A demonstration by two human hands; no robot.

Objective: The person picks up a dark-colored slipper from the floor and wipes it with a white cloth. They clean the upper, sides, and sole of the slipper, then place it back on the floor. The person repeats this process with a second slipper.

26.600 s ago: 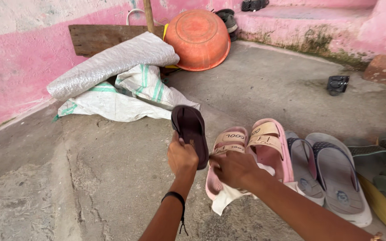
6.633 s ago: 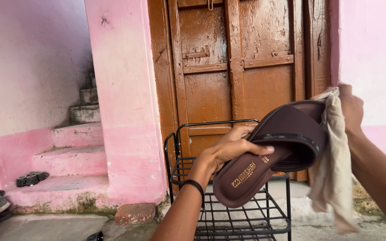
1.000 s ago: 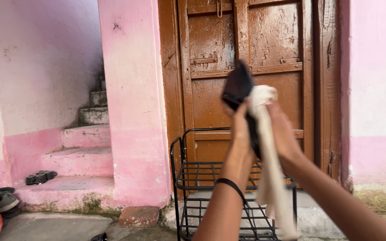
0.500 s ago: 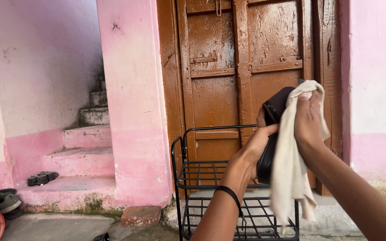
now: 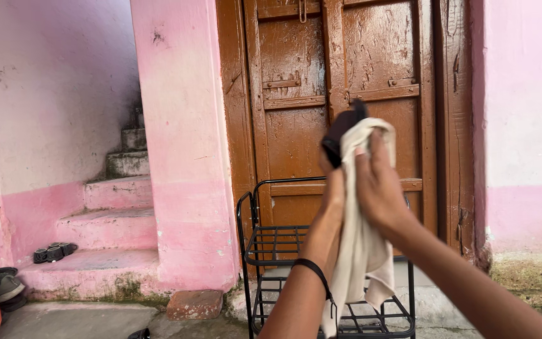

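The left hand (image 5: 332, 188) holds a dark sandal (image 5: 340, 129) upright at chest height. The right hand (image 5: 377, 188) presses a pale cloth (image 5: 362, 251) against it; the cloth hangs down over a black rack (image 5: 265, 245). A brown door (image 5: 346, 75) stands at 12 o'clock, pink steps (image 5: 108, 220) at 9 o'clock.
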